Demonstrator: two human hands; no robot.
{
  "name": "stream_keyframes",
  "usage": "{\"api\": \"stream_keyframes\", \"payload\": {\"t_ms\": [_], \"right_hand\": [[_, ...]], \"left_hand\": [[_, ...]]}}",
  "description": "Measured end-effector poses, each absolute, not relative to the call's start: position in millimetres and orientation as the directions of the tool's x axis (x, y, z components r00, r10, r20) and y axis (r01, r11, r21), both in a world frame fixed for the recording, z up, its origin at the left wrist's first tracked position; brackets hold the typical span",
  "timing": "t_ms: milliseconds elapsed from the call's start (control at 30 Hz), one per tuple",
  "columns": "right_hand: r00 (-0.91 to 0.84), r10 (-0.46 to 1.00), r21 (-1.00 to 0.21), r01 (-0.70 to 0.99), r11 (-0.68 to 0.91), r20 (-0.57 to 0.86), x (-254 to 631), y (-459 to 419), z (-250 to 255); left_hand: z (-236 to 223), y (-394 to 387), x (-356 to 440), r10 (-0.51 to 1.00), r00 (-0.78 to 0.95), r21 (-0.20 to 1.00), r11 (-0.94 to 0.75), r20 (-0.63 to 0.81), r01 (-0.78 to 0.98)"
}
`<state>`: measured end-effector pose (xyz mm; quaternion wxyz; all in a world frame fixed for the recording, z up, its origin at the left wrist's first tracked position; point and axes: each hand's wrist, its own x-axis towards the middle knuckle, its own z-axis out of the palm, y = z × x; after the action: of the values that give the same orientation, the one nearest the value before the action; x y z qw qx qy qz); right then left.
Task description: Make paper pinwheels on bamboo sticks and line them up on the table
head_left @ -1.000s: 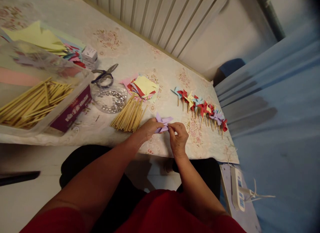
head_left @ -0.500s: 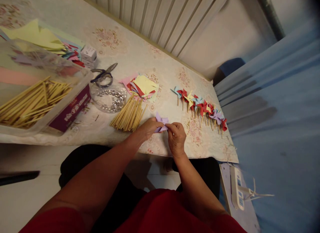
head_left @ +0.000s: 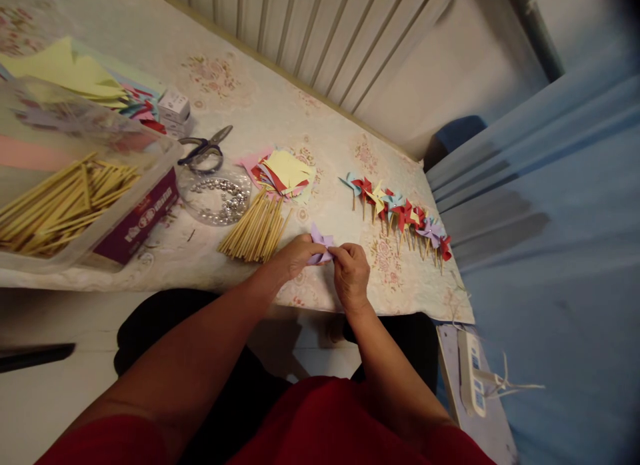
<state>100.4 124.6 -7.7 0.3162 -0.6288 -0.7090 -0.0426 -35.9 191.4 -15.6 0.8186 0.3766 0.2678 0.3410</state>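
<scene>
Between my two hands, above the near edge of the table, is a purple paper pinwheel with folded blades. My left hand is closed on its left side. The fingertips of my right hand pinch at its centre; whether a pin or stick is in them is too small to see. Left of my left hand lies a bundle of thin wooden sticks. Beyond it are a stack of cut paper pieces and a clear round dish of shiny metal pins.
Finished pinwheels on sticks lie in a row at the right. Scissors rest behind the dish. At the left stands a clear plastic box with more sticks. A power strip sits beyond the table's right end, beside a blue curtain.
The view has shifted very slightly. Both hands keep hold of the purple pinwheel in nearly the same pose, with no other visible difference.
</scene>
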Motion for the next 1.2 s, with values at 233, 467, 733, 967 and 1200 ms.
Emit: {"api": "stream_keyframes", "payload": {"t_ms": [233,467,733,967,1200], "right_hand": [[-0.020,0.868,-0.322,0.924,0.205,0.496,102,124,-7],[-0.027,0.860,-0.296,0.933,0.205,0.510,102,125,-6],[-0.035,0.841,-0.371,0.887,0.275,0.540,98,120,0],[0.474,0.855,-0.904,0.427,-0.013,0.211,110,122,14],[0.349,0.921,-0.975,0.071,-0.209,-0.172,108,128,12]], "left_hand": [[-25,192,-35,0.742,0.648,0.738,0.532,-0.170,-0.416],[-26,192,-33,0.746,0.649,0.750,0.512,-0.148,-0.418],[-18,191,-35,0.792,0.583,0.803,0.462,-0.181,-0.378],[-12,189,-38,0.799,0.586,0.815,0.427,-0.136,-0.392],[-21,191,-35,0.802,0.583,0.872,0.372,-0.130,-0.318]]}}
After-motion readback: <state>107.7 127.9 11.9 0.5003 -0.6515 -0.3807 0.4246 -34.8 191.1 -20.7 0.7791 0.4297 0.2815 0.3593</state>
